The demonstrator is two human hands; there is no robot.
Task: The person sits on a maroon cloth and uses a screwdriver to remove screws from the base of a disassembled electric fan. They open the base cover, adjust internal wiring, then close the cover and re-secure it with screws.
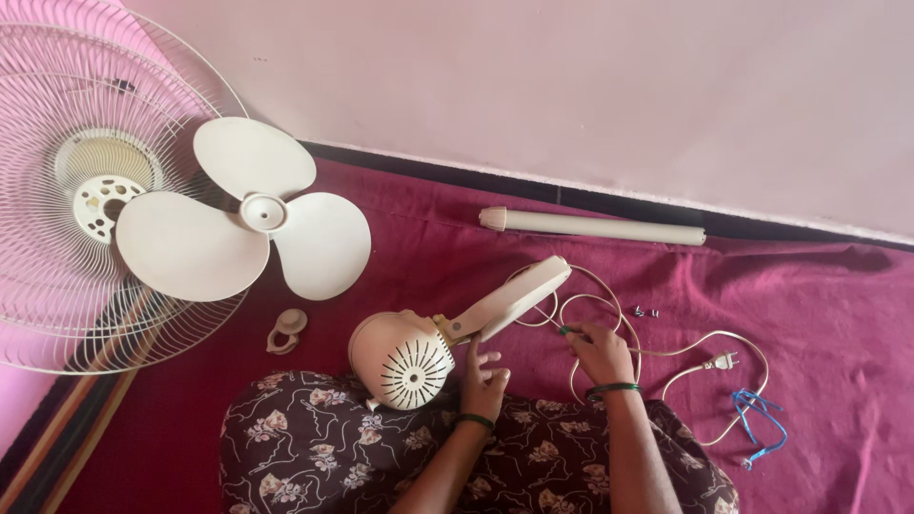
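Left hand [484,379] open-fingered against the cream fan motor housing [405,359] on the lap, right hand [600,350] pinching the white power cord [666,350] looped on the maroon cloth [838,314], fan blade [249,219] and wire grille [57,276] farther left.

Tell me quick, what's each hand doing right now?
Left hand: open, fingers spread against the fan motor housing.
Right hand: closed, pinching the white power cord.

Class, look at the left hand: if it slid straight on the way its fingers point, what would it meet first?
Probably the fan neck: the left hand points up at it, fingertips nearly touching, though depth is unclear.
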